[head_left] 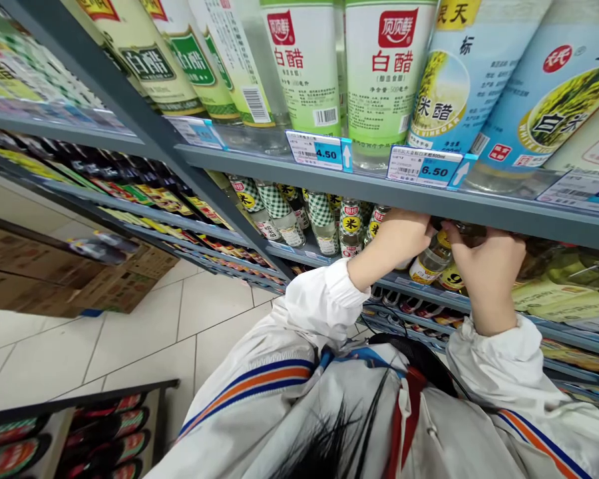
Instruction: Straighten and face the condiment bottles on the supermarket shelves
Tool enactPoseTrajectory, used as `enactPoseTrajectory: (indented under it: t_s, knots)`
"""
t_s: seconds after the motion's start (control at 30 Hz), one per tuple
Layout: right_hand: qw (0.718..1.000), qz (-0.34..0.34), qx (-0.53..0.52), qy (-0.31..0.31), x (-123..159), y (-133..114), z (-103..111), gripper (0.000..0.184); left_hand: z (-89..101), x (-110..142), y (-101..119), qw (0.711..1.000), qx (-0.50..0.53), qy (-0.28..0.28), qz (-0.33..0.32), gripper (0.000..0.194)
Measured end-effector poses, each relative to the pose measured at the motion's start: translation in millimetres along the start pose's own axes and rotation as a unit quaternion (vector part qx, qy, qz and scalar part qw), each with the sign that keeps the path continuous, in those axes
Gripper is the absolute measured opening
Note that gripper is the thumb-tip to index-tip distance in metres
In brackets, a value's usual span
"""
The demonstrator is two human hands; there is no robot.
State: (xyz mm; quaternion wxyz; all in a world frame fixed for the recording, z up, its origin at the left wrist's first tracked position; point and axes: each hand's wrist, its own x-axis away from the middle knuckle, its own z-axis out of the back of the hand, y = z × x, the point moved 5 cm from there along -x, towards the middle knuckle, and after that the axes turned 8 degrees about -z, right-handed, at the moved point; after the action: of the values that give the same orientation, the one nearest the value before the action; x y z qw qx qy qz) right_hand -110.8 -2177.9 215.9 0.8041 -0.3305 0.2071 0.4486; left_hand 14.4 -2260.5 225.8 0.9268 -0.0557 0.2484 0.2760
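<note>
Both of my hands reach onto the shelf below the large vinegar bottles, at the necks of smaller bottles. My left hand (404, 233) is at the upper end of a clear bottle with a white and yellow label (423, 271); its fingertips are hidden behind the bottle tops and shelf edge. Beside it, my right hand (494, 263) has its thumb stretched toward the same bottle's neck, while its other fingers bend out of sight under the shelf edge. A bottle with a yellow "9" label (452, 278) stands between that bottle and my right wrist. Whether either hand grips a bottle is hidden.
The grey shelf edge (329, 174) runs just above my hands, carrying price tags (319, 152). Above it stand green-labelled vinegar bottles (382, 86). Small checkered-neck bottles (323, 223) are left of my hands. Cartons (114, 279) and a crate of dark bottles (110, 432) stand on the tiled floor.
</note>
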Motion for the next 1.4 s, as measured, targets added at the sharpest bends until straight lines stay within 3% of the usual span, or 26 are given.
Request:
enactPoseTrajectory:
  t_s: [0.13,0.3,0.37,0.47,0.6,0.83,1.03,1.17,1.3,1.4]
  knots:
    - [1.0,-0.008,-0.008,0.014,3.6,1.8,-4.7,0.055,-9.5,-5.8,2.5,0.999,-0.011,-0.011,0.048,0.034]
    - [1.0,-0.008,-0.02,0.015,4.9,1.9,-5.7,0.059,-3.8,-9.2,-5.1,0.997,0.048,-0.027,-0.047,0.034]
    - [1.0,-0.011,-0.024,0.014,5.4,0.8,-5.5,0.06,-2.4,-6.7,-6.5,0.997,0.048,-0.038,-0.05,0.033]
    - [0.999,-0.016,-0.031,0.015,6.5,-1.3,-5.0,0.06,-6.6,-3.7,-3.7,0.999,0.009,-0.03,0.016,0.034]
    - [0.999,-0.024,-0.032,0.016,7.0,-2.0,-4.2,0.059,-20.8,-2.8,1.7,0.992,0.0,-0.073,0.103,0.037]
    - [0.998,-0.032,-0.05,0.013,5.6,-3.9,-1.5,0.054,-9.7,4.8,1.0,0.995,-0.009,-0.092,0.035,0.035]
    - [0.999,-0.014,-0.049,0.017,5.4,-8.8,2.2,0.051,-7.1,14.3,-5.1,0.997,-0.003,-0.077,0.002,0.04]
    - [0.999,-0.02,-0.041,0.028,7.2,-6.2,1.4,0.05,-12.9,18.7,-8.4,0.997,0.021,-0.068,0.022,0.046]
    - [0.997,-0.046,-0.053,0.026,9.3,-4.1,-2.8,0.053,-23.3,32.3,-5.8,0.996,0.073,-0.024,0.045,0.057]
    - [0.994,-0.069,-0.083,0.023,12.0,-4.5,-5.6,0.049,-22.4,54.1,-0.2,0.994,0.105,0.034,0.015,0.077]
